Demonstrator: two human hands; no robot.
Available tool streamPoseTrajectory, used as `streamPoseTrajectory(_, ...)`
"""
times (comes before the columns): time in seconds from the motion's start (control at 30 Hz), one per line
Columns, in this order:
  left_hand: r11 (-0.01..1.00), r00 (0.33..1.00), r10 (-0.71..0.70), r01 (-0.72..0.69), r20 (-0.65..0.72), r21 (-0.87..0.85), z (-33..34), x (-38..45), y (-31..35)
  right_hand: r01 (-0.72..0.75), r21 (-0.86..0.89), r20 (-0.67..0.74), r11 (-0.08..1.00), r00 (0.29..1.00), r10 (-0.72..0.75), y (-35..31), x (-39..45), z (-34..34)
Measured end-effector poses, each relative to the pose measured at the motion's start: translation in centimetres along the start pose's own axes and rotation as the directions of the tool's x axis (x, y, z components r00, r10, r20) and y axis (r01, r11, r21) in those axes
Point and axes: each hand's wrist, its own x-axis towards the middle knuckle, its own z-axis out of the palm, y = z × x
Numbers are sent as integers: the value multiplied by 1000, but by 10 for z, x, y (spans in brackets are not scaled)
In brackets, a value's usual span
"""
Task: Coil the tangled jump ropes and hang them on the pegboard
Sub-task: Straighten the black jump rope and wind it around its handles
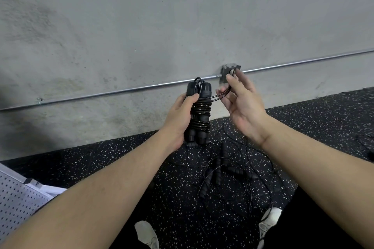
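Nearest the camera, two bare forearms are seen running up from the bottom corners, both cut off by the frame edge, with a pair of white shoes (pixel 148 235) half hidden below them and something black at bottom right that can't really be made out. At far left a corner of the white pegboard (pixel 16 198) is caught lying low, most of it cropped away. On the speckled rubber floor (pixel 101 159) between the arms a tangled pile of jump ropes (pixel 220 174) is spread out, black on black, so the thin cords are lost against the mat in places and only a few ribbed handles can be picked out. Higher up, a jump rope bundle (pixel 199 111) is held upright, its two handles side by side with cord wound round them in tight turns; the left hand (pixel 178 119) is wrapped around it, thumb pressed across the top of the wraps, and its lower end is partly covered by the palm. A loop of cord is led off to the right and pinched in the right hand (pixel 240 103), whose fingertips are motion-blurred, so the exact grip is hard to read. Behind it all, a metal conduit (pixel 121 92) and a junction box (pixel 226 75), partly blocked by the fingers, are mounted on a concrete wall (pixel 141 16).
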Motion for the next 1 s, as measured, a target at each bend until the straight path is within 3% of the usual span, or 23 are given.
streamPoseTrajectory(0.27,998,999,35,-36,15,54,-4,-5,8,-134,-54,55,990,989,137,-6,-3,-1)
streamPoseTrajectory(0.4,991,997,61,-65,43,114,-9,-4,10,-141,-269,99,953,980,173,-9,-1,-3)
streamPoseTrajectory(0.63,964,989,86,-113,120,241,-17,-3,18,40,-592,261,805,955,145,-20,0,-9)
streamPoseTrajectory(1.0,956,981,61,-111,186,271,-18,-5,16,174,-675,394,717,907,151,-21,-2,-16)
